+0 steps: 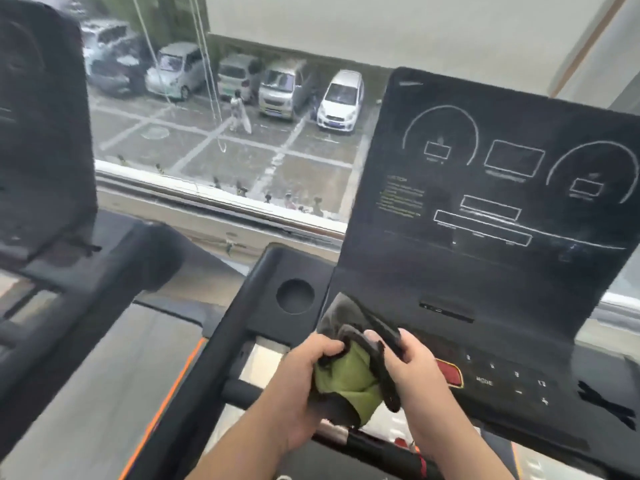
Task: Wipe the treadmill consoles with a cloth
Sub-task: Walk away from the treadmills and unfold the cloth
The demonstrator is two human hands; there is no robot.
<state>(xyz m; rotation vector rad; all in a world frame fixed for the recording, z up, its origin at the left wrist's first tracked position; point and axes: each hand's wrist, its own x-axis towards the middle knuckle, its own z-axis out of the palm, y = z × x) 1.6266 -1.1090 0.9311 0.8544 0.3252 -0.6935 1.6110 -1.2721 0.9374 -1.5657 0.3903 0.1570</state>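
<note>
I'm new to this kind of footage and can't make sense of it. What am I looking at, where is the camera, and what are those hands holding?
There is no robot here. One wide-angle camera sits on a person's head and looks forward and down, so the two grips you see are that person's own bare hands. The left grip and the right grip both hold one bunched cloth, green and dark grey, low in front of a treadmill console. The console is a dark tilted panel with white outlines of dials and boxes. Below the panel are a round cup recess, a red button and small printed keys. A second console stands at the far left, blurred. Behind is a window looking onto parked cars.
</note>
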